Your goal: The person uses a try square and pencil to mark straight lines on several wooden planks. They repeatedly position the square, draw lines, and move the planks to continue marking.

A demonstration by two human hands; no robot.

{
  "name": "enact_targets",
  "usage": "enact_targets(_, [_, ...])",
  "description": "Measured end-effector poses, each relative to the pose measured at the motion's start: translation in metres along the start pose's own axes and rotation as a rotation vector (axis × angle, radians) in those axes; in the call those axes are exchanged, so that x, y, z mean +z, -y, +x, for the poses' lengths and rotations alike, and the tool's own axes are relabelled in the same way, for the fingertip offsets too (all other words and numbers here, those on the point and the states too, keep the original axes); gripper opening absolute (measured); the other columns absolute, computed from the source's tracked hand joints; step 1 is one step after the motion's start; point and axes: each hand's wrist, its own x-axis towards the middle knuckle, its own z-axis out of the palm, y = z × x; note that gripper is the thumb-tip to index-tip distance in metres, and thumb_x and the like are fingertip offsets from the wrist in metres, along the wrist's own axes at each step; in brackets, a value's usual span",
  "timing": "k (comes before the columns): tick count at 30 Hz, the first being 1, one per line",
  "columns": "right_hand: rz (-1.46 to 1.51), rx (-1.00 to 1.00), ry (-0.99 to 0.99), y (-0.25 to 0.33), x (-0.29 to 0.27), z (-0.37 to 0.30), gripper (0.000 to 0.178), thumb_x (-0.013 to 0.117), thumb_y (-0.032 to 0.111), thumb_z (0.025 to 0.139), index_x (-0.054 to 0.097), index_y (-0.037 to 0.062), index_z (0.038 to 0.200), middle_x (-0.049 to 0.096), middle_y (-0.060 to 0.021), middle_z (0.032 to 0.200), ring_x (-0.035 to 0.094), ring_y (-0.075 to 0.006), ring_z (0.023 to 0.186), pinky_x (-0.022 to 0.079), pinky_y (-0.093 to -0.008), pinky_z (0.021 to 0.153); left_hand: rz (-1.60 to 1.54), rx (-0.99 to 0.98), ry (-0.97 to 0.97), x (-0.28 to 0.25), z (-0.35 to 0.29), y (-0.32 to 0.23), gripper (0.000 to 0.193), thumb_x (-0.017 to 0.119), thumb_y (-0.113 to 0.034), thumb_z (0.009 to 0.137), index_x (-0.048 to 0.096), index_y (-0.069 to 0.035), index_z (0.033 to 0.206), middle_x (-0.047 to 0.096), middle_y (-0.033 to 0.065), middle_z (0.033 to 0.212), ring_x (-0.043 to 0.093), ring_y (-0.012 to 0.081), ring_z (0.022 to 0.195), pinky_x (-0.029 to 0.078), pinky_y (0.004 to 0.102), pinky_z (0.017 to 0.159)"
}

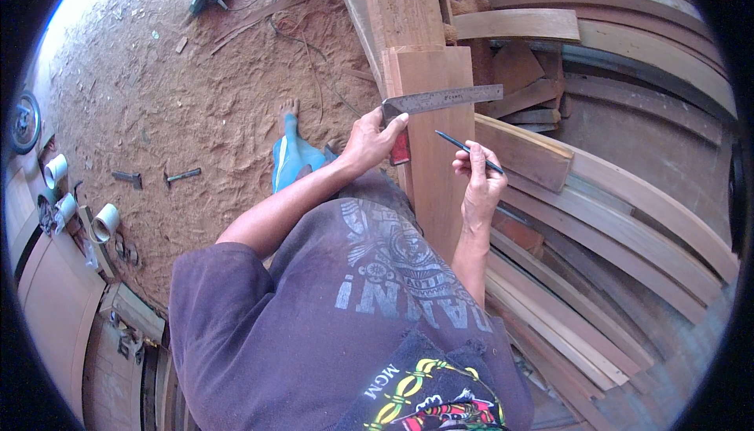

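And now the left hand (367, 142) is pinching the metal square (459, 100) at the left edge of the board (436, 188), laying it across the long axis, while the right hand (481, 181), apart on the near side, is pinching a pencil (454, 141).

Square (452, 100): grey metal blade, worn, marked along its length. Laid across the board, near its far end; tip juts past the right edge, rising slightly to the right. Corner at the board's left edge, gripped by left hand (371, 140). Red piece just below; join hidden by fingers.

Board (440, 195): reddish-brown, flat, smooth-faced, long. Runs away from the body; near end out of sight.

Pencil (453, 140): slim, dark blue, in right hand (481, 180). Slanted, point up-left over board, below blade. Contact unclear.
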Motion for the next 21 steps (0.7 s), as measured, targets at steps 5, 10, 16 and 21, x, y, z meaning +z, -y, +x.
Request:
enact_targets(5, [0.012, 0.010, 0.005, 0.002, 0.003, 0.002, 0.028, 0.066, 0.025, 0.106, 0.074, -0.0013, 0.109, 0.074, -0.0072, 0.087, 0.068, -0.0112, 0.073, 0.053, -0.0250, 0.067, -0.034, -0.118, 0.030, -0.001, -0.001, -0.007, 0.038, 0.064, -0.035, 0.105, 0.068, 0.001, 0.117, 0.071, 0.0048, 0.088, 0.063, 0.0102, 0.071, 0.054, 0.0303, 0.058])
enact_targets(10, [0.031, -0.006, 0.020, 0.007, 0.008, 0.006, 0.027, 0.066, 0.025, 0.106, 0.074, -0.0007, 0.108, 0.074, -0.0071, 0.087, 0.068, -0.0110, 0.073, 0.053, -0.0250, 0.066, -0.015, -0.113, 0.012, -0.002, -0.003, -0.011, 0.039, 0.065, -0.034, 0.103, 0.069, 0.003, 0.117, 0.076, 0.0105, 0.094, 0.069, 0.0150, 0.079, 0.057, 0.0346, 0.070])
enact_targets(16, [0.029, -0.022, 0.024, 0.012, 0.011, 0.011, 0.027, 0.067, 0.026, 0.105, 0.074, -0.0005, 0.108, 0.074, -0.0068, 0.087, 0.068, -0.0111, 0.073, 0.053, -0.0250, 0.067, 0.010, -0.077, -0.013, -0.001, -0.003, -0.012, 0.039, 0.065, -0.033, 0.103, 0.069, 0.003, 0.117, 0.077, 0.0113, 0.095, 0.069, 0.0149, 0.081, 0.057, 0.0356, 0.073])
enact_targets(21, [0.039, -0.009, 0.040, 0.017, 0.015, 0.016, 0.027, 0.067, 0.026, 0.105, 0.074, -0.0004, 0.107, 0.074, -0.0069, 0.087, 0.068, -0.0110, 0.072, 0.053, -0.0248, 0.067, -0.005, -0.132, -0.003, -0.001, -0.001, -0.010, 0.038, 0.066, -0.034, 0.103, 0.070, 0.002, 0.115, 0.075, 0.0098, 0.089, 0.068, 0.0137, 0.073, 0.057, 0.0343, 0.064])
